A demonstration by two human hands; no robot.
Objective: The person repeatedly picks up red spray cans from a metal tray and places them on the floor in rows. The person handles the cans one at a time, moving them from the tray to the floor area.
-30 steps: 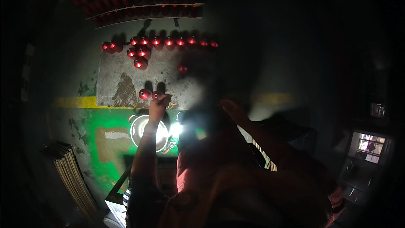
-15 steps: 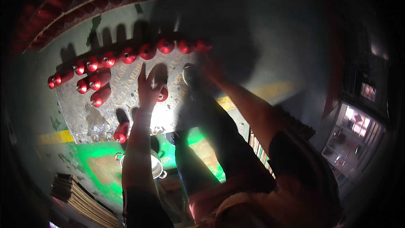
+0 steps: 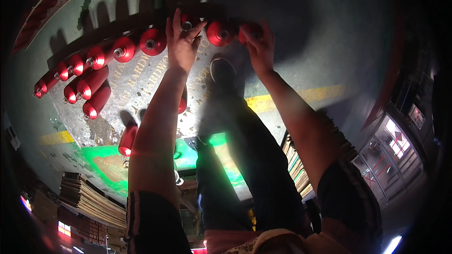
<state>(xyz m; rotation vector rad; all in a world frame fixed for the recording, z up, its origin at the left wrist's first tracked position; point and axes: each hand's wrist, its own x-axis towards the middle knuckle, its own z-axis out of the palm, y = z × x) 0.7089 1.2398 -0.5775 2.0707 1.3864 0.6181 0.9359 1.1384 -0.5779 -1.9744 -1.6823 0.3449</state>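
Note:
Red metal cylinders with silver necks stand in a long row along the far edge of a worn printed sheet (image 3: pixel 141 82) on the floor. My left hand (image 3: pixel 181 49) reaches to one red cylinder (image 3: pixel 187 20), thumb and fingers curved around its top. At the row's right end, the fingers of my right hand (image 3: pixel 261 49) wrap another red cylinder (image 3: pixel 249 33). Between my hands stands a third red cylinder (image 3: pixel 219 34), touched by neither. Behind my left forearm, a single red cylinder (image 3: pixel 182 104) is mostly hidden.
Several red cylinders (image 3: pixel 92 84) stand nearer at the left, and one red cylinder (image 3: pixel 127 141) is by the sheet's front edge. My left forearm covers most of a metal pot (image 3: pixel 178 178). Flat stacks (image 3: pixel 94 200) lie at lower left and right. My shoe (image 3: pixel 222 70) rests on the sheet.
My left hand has moved away from the single cylinder near the sheet's middle to one in the far row. My right hand has come round the end cylinder. The view has shifted closer to the row.

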